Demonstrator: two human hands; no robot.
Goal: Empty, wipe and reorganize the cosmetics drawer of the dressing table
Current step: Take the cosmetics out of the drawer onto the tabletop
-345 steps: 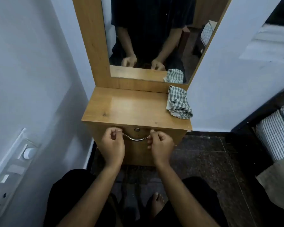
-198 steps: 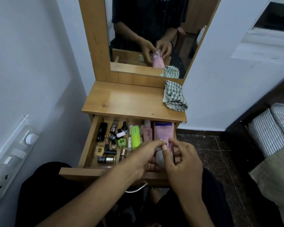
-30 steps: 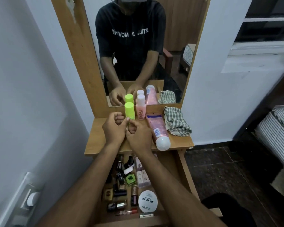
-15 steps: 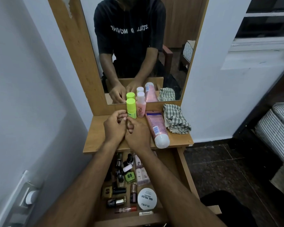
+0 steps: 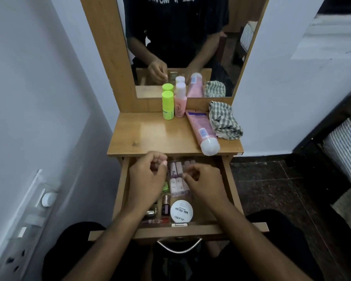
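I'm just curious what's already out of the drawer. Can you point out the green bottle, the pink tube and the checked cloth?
green bottle [image 5: 167, 106], head view, middle of its body.
pink tube [image 5: 200, 128], head view, middle of its length.
checked cloth [image 5: 223, 120], head view, centre of the folds.

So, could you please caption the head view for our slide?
Both hands hover over the open drawer; three bottles and a cloth sit on top.

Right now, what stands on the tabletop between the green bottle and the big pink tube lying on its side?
In the head view, a small pink bottle with a white cap stands between the green bottle and the pink tube, close beside the green one.
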